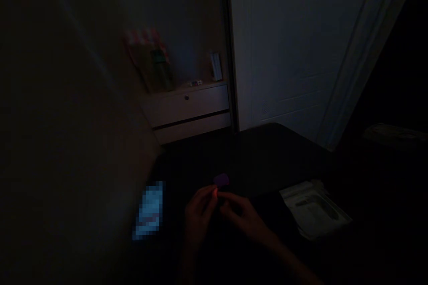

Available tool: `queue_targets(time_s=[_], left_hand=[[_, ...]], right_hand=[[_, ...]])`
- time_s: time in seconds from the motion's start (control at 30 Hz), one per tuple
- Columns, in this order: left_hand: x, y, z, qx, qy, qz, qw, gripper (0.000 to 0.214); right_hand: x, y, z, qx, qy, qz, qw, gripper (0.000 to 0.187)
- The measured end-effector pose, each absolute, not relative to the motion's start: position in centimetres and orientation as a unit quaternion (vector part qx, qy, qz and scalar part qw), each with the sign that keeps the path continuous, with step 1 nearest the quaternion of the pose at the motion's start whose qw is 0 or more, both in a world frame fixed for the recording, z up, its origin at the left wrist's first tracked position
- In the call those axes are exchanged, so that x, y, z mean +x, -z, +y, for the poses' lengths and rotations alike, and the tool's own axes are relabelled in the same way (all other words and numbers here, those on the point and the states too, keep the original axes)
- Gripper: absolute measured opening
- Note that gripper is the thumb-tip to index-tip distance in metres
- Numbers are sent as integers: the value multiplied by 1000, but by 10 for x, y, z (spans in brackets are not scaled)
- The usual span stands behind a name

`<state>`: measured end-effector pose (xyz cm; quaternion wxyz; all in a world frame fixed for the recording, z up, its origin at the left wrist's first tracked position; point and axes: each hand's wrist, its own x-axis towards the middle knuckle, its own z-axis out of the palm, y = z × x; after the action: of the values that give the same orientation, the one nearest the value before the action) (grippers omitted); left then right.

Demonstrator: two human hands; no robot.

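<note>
The room is very dark. My left hand (199, 213) and my right hand (244, 218) meet over a dark table (267, 156), fingers curled toward each other. Between their fingertips sits a small purple object (221, 181) with a faint reddish glow at the left fingertips. Both hands seem to pinch it, though the darkness hides the exact grip. A lit, blurred screen (150, 210) glows just left of my left hand.
A pale packet or tray (314, 209) lies on the table to the right. Behind stands a white drawer unit (189, 109) with a striped bag (150, 60) and small items on top. A white door (287, 44) fills the back right.
</note>
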<state>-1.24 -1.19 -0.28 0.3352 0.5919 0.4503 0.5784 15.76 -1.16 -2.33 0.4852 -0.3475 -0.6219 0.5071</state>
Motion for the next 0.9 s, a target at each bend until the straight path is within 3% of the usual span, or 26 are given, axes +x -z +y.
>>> queue_targets(time_s=[0.13,0.43,0.9], left_hand=[[-12,6,-8,580,-580,480,311,33],[-13,5,-6,564,-567,539,262,51],[-8,2,-7,588,-549,535,257,50]], right_hand=[[157,26,-12,-327,-478,-662,476,50],[160,15,-16,-359,-430,-670,487,40],[156,21,-16,-338,-384,-697,503,38]])
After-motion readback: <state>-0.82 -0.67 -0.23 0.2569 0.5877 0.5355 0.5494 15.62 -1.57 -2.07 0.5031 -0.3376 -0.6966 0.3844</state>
